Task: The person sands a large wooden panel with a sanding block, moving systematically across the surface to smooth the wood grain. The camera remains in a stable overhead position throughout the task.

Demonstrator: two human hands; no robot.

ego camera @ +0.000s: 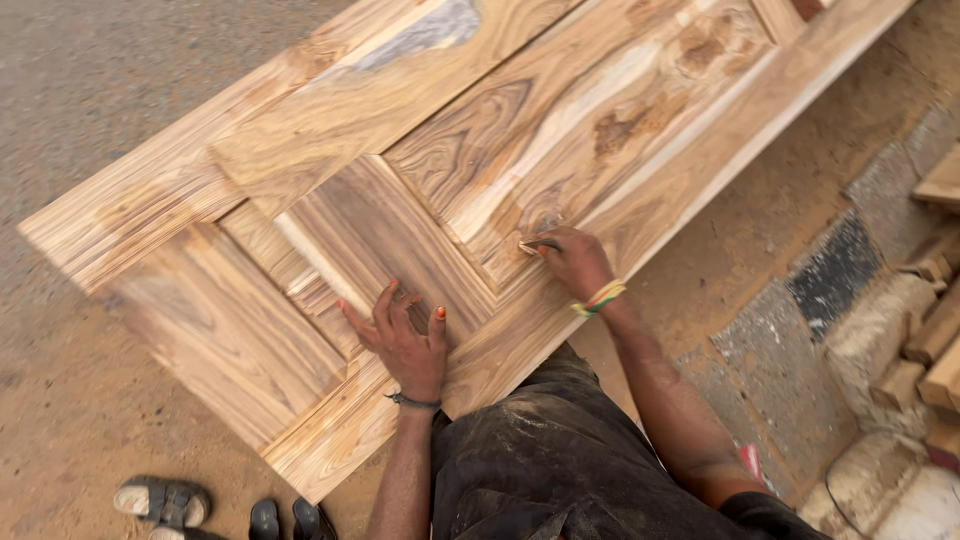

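Down at the far left, a pair of sandals (162,500) sits on the sandy ground (60,400), with the dark toes of another pair (290,520) just beside them near the bottom edge. Above them a large panelled wooden door (450,160) lies flat, stretching from the lower left up to the top right, its grain swirling in pale and brown bands. The person's left hand (405,340) rests palm down on the door's lower rail, its fingers (385,300) spread apart and holding nothing, a thin dark band around the wrist. Beneath the arms, the person's dark, dust-streaked clothing (560,470) fills the lower middle. Further right, the right hand (575,260) presses against the edge where a raised panel meets the frame, its fingers (548,248) pinched together on a small flat piece (535,243), which looks like sandpaper, though it is too small to tell for sure. A striped, multi-coloured bracelet (600,297) circles that wrist. At the far right, beyond the door, rough stone paving (840,270) borders the dirt, and short offcuts of wood (935,330) are stacked near the edge of view
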